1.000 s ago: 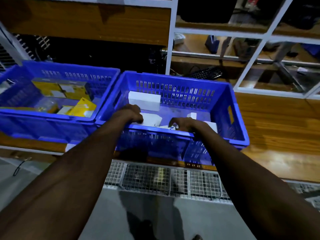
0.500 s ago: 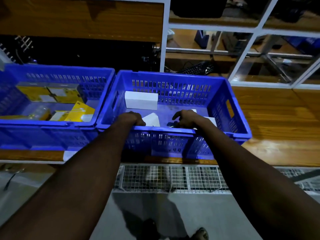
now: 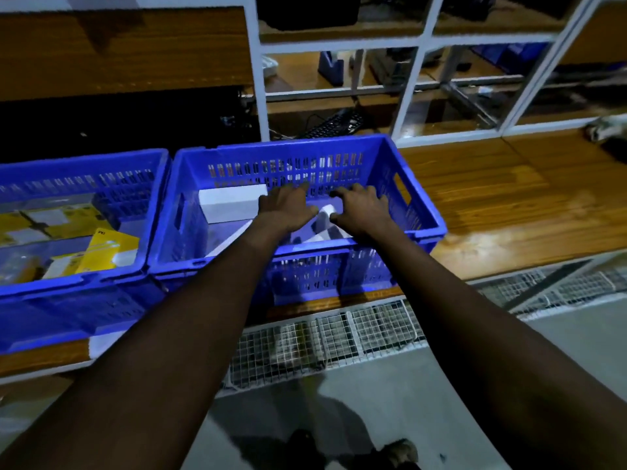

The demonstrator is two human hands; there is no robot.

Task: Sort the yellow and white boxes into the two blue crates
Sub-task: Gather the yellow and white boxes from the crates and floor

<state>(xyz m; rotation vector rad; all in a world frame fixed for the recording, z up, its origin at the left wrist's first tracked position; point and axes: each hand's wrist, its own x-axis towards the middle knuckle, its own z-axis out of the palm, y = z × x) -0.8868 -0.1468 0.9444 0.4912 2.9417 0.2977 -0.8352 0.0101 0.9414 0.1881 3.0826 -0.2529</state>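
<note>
Now, both hands are down inside the right blue crate (image 3: 271, 153); the left hand (image 3: 285, 212) has its fingers spread and loose, gripping nothing; the right hand (image 3: 361, 212), just beside it, is splayed the same way, palm down; a tilted white box (image 3: 326, 216) peeks out between them; another white box (image 3: 234, 206) sits in that crate's far-left corner; yellow boxes (image 3: 105, 249) lie in the left blue crate (image 3: 68, 166), just left of the right crate.
</note>
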